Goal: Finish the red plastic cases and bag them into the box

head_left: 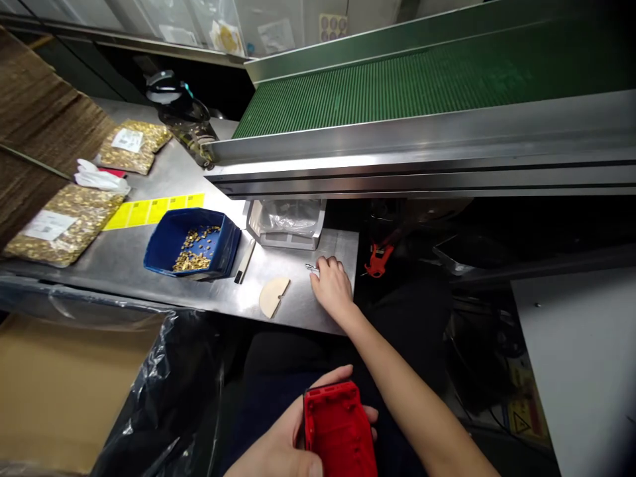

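Observation:
My left hand [288, 440] holds a red plastic housing [338, 429] low over my lap, near the bottom edge of the view. My right hand [331, 286] reaches out to the steel worktop [298, 258] and pinches a small silvery metal part [311, 267] at the fingertips, by the worktop's right end. A blue tray [191, 242] with several small brass pieces stands to the left of that hand. A pale semicircular card [273, 296] lies between tray and hand.
A green conveyor belt [422, 79] with a steel rail runs across the top. Two bags of brass parts [59, 225] [132, 146], yellow labels [154, 211], a clear box [288, 222], a dark bottle [181, 112]. A bag-lined carton [74, 391] sits bottom left; an orange tool [378, 258] hangs right.

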`<state>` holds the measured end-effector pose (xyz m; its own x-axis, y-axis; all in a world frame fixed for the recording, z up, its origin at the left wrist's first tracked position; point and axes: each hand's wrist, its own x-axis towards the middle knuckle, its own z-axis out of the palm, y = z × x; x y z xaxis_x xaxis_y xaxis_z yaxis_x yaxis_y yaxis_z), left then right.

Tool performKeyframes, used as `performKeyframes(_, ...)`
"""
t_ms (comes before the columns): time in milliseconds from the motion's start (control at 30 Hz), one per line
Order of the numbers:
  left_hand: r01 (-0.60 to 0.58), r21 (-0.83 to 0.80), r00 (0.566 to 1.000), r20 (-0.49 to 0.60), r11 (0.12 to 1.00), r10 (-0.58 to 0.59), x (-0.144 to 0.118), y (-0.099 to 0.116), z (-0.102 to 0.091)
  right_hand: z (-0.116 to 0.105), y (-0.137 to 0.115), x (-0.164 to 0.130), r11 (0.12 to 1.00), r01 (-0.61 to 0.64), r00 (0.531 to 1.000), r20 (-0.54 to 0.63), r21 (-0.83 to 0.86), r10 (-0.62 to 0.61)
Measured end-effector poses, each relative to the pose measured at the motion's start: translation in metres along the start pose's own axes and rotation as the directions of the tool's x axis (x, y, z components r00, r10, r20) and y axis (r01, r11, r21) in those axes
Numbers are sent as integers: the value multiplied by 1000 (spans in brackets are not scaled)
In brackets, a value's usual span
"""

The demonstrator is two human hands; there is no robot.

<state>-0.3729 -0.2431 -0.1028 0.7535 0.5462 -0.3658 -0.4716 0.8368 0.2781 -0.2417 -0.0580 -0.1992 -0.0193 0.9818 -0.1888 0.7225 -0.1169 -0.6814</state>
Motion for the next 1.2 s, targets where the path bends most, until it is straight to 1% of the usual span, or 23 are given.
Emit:
performKeyframes(100,-14,-83,1000,-22,996,12,0,3,-4,-12,9,-9,996,-20,999,27,90,18)
performKeyframes(167,-16,-120,999,-31,993,12,3,5,-6,-31,14,-22,982,-36,997,77,186,22)
performKeyframes(233,-15,-132,999,-45,991,10,7,6,-7,-57,17,-41,958,-50,991,130,284,13)
performKeyframes(333,13,-88,997,-81,996,-20,15,9,-6,-104,14,-83,908,-63,989,151,415,0)
performKeyframes(400,30,-31,994,-102,999,-33,20,12,-5,-129,6,-114,913,-37,982,186,407,-44)
performKeyframes(467,40,21,994,-103,999,-38,25,15,-3,-142,-3,-139,946,50,962,238,319,-131)
performKeyframes(533,57,51,994,-95,997,-52,29,18,-1,-143,-10,-157,962,151,945,254,226,-208)
performKeyframes(600,88,59,992,-94,994,-82,32,20,1,-136,-13,-167,961,222,944,210,163,-254)
performKeyframes(667,104,50,991,-95,993,-99,34,20,3,-127,-13,-172,958,258,949,155,123,-276)
performKeyframes(767,102,33,992,-83,994,-99,36,20,4,-121,-12,-174,958,272,952,119,96,-282)
performKeyframes(933,114,66,987,-118,991,-105,37,22,6,-123,-10,-173,948,310,938,135,77,-318)
performKeyframes(1033,121,73,986,-123,990,-112,37,23,9,-123,-11,-172,946,317,937,133,69,-323)
performKeyframes(1200,127,69,979,-168,989,-114,35,20,12,-121,-12,-173,947,311,935,151,85,-321)
